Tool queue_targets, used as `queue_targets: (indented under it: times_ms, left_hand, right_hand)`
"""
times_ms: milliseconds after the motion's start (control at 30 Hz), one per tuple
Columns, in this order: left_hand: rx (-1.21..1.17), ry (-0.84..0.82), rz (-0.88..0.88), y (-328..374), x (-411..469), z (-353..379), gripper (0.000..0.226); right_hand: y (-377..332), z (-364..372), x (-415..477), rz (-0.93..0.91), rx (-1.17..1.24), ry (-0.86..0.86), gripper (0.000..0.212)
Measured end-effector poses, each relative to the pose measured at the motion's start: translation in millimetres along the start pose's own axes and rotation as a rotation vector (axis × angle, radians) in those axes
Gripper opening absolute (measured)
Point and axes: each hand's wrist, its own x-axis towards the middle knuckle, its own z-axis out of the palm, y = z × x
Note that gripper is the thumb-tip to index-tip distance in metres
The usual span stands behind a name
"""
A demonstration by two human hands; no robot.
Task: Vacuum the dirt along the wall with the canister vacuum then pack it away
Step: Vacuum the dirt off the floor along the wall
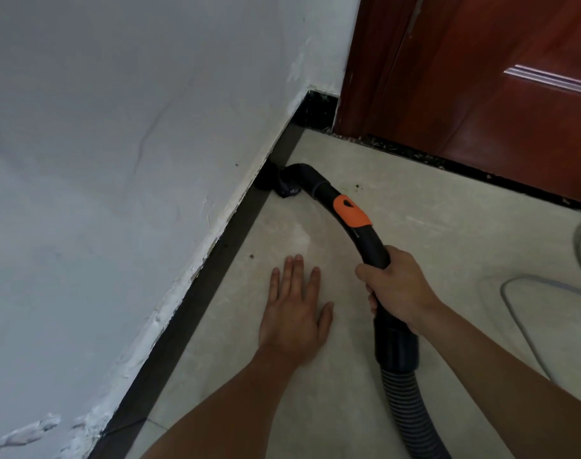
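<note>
My right hand (398,288) grips the black curved vacuum handle (325,193), which has an orange slider (351,212). Its nozzle (287,187) touches the floor at the dark strip along the white wall (117,160). A ribbed black hose (411,412) runs from below my right hand to the bottom edge. My left hand (294,313) lies flat on the pale floor tile, fingers spread, just left of the handle. A few dark specks of dirt (358,186) lie near the nozzle. The canister is out of view.
A reddish-brown wooden door (498,77) with a black threshold closes the far right. A grey power cord (521,293) loops on the floor at right. The wall's lower edge is rough, with chipped white plaster (34,429).
</note>
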Motion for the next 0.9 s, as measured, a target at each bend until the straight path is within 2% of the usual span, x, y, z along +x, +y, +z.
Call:
queue_targets:
  times_ms: [133,267,400,567,767,900]
  left_hand:
    - [0.007,0.005,0.006,0.1,-0.2,-0.1,0.066]
    - [0.027,0.015,0.004,-0.3,-0.5,0.3,0.065]
    - [0.011,0.029,0.002,0.0,-0.8,1.4,0.065]
    - [0.009,0.044,0.0,-0.4,-0.1,1.4,0.066]
    - [-0.011,0.011,-0.003,0.5,-1.3,-1.4,0.067]
    - [-0.016,0.011,0.001,-0.1,-2.7,-1.1,0.066]
  right_hand:
    - [-2.8,-16.8,23.5,-0.016,-0.055,0.123,0.012]
    - [-6.6,-50.6,38.7,0.092,0.08,0.234,0.011]
    - [17.0,-80.0,11.0,0.152,0.156,0.279,0.012]
    - [38.8,-67.8,-30.2,0.144,0.14,0.239,0.01]
    - [20.0,-36.1,-19.4,0.116,0.193,0.208,0.011]
    - [14.7,-21.1,-25.5,0.082,0.131,0.143,0.01]
